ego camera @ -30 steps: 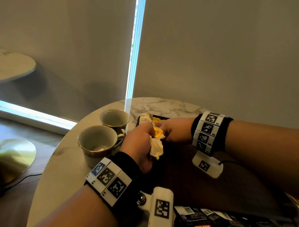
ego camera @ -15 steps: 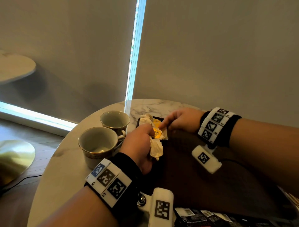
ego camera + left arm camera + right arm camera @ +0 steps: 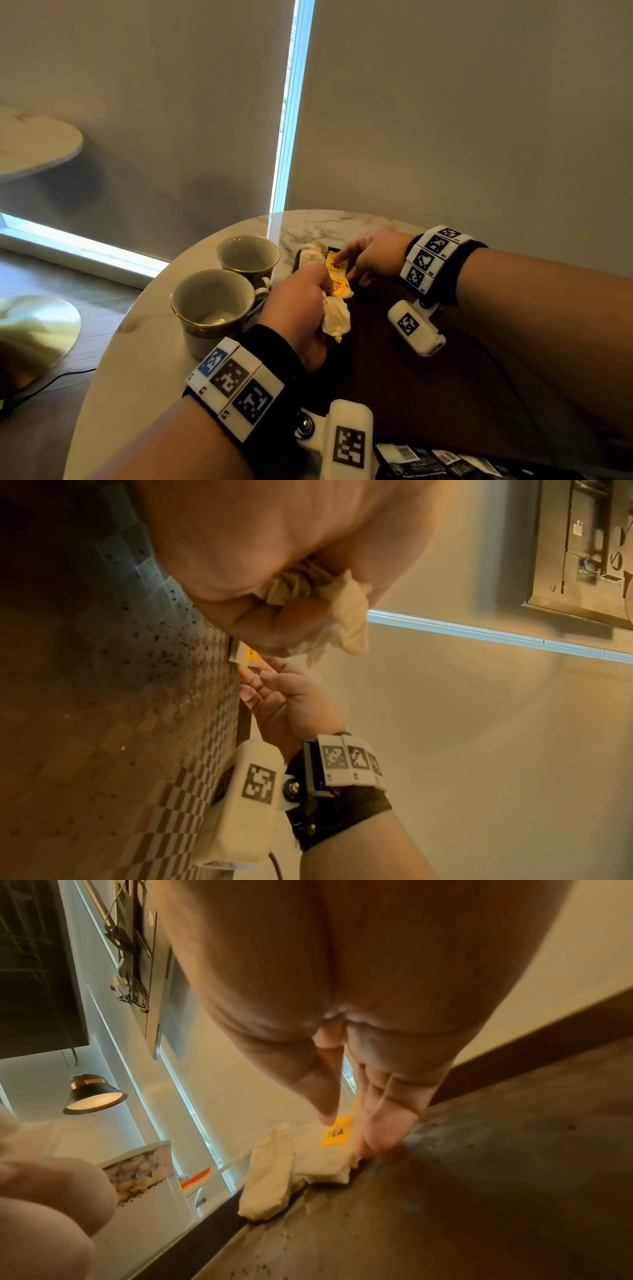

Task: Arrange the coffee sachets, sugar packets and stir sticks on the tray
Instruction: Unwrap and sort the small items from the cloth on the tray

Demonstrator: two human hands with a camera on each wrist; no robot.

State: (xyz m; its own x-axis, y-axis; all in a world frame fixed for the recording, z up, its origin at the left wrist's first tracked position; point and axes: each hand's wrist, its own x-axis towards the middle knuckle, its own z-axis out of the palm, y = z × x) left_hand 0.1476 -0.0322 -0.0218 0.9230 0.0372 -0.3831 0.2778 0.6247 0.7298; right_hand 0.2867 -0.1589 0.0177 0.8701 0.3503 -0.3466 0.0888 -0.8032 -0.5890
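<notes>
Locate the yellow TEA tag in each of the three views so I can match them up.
Head: the yellow TEA tag lies at the tray's far left corner, under the right hand's fingertips.
Left wrist: no TEA lettering readable; a yellow tag peeks below the left hand, possibly a second one.
Right wrist: centre, between the fingertips, on white tea bags.
Shared landmark: the crumpled white tea bags.

Tray [image 3: 428, 377] sits on round table [image 3: 144, 359], right of centre. Two cups [image 3: 212, 308] on table left of tray, one behind the other. Tea bags [image 3: 334, 263] in tray's far left corner. Left hand [image 3: 301, 308] just near of them; right hand [image 3: 373, 257] to their right. Packets [image 3: 428, 462] at near edge.
</notes>
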